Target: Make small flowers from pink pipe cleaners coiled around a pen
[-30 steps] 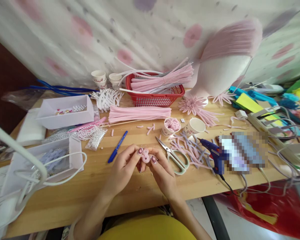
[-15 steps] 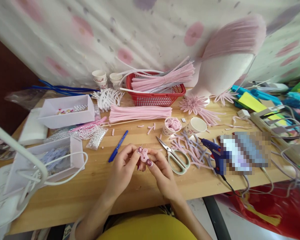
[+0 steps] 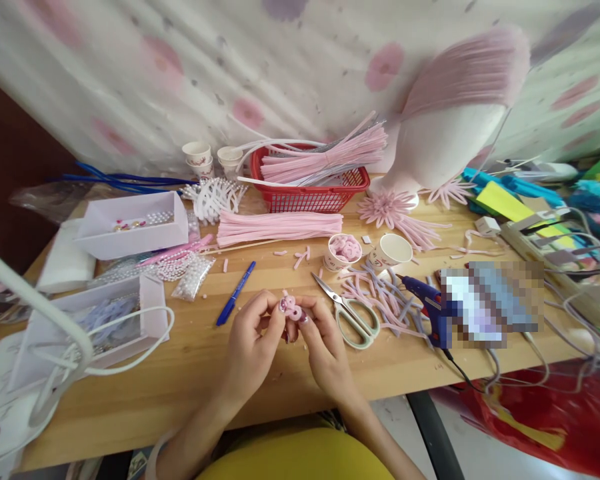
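Between both hands, over the front middle of the table, is a small curled piece of pink pipe cleaner (image 3: 293,309). My left hand (image 3: 256,333) pinches it from the left with thumb and fingertips. From the other side my right hand (image 3: 325,340) grips it too, thumb on top; its lower fingers are partly hidden. A pair of scissors (image 3: 353,317) with pale handles lies just right of my right hand. To the left of my left hand rests a blue pen (image 3: 236,293). A paper cup (image 3: 336,262) holding pink curled pieces stands beyond the hands.
Another paper cup (image 3: 391,252) stands beside loose pipe-cleaner scraps (image 3: 380,300) and a blue glue gun (image 3: 430,307). Behind lie a pink pipe-cleaner bundle (image 3: 280,227), a red basket (image 3: 310,199) and a white mannequin head (image 3: 430,143). White boxes (image 3: 130,233) and a lamp arm (image 3: 40,300) occupy the left.
The curled pink piece has been turned between the fingertips and its short end now points up. Both hands keep hold of it in nearly the same place.
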`<action>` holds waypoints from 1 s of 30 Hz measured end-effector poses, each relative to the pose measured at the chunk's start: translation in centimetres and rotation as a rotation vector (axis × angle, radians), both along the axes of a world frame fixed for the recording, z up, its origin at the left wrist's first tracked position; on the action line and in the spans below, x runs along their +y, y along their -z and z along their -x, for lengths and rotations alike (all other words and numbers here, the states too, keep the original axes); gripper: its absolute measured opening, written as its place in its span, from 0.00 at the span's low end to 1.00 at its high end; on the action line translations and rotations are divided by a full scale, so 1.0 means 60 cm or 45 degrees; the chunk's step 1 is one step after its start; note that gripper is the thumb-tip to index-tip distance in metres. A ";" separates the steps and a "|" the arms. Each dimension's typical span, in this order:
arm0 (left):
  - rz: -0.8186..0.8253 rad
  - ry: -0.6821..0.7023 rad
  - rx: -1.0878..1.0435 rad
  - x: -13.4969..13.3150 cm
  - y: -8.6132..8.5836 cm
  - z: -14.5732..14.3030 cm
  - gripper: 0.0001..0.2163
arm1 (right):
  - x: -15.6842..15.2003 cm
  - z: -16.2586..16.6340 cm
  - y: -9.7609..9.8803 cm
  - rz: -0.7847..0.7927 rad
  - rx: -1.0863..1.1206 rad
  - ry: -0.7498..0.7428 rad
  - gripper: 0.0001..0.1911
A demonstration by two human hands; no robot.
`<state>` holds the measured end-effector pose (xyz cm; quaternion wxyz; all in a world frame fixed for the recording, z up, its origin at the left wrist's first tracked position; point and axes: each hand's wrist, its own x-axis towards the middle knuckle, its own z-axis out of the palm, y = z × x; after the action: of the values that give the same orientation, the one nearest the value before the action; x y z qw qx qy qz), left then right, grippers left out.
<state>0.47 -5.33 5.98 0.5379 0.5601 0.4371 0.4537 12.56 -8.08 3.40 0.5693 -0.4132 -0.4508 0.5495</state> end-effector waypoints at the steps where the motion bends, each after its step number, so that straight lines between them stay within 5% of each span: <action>1: 0.007 0.005 -0.015 0.001 0.000 0.001 0.12 | 0.001 0.000 0.000 -0.009 0.011 -0.020 0.08; 9: 0.221 0.155 -0.025 0.008 -0.001 0.011 0.13 | 0.002 0.009 -0.001 -0.040 0.054 0.034 0.06; 13: 0.293 0.193 0.078 0.004 -0.003 0.014 0.13 | 0.000 0.002 0.020 -0.261 -0.381 0.118 0.13; 20: 0.014 0.121 0.492 0.006 -0.006 0.023 0.08 | 0.008 -0.012 0.026 -0.459 -0.991 0.092 0.19; 23: 0.055 0.199 0.486 0.015 -0.008 0.039 0.10 | 0.008 -0.015 0.012 -0.362 -0.845 -0.011 0.15; 30: 0.117 0.508 0.334 0.027 -0.021 0.063 0.12 | 0.017 -0.030 -0.022 0.171 0.102 -0.382 0.12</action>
<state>-3.29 -3.70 7.27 0.5804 0.6644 0.4042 0.2415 14.35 -7.06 4.73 0.4695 -0.3559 -0.4467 0.6733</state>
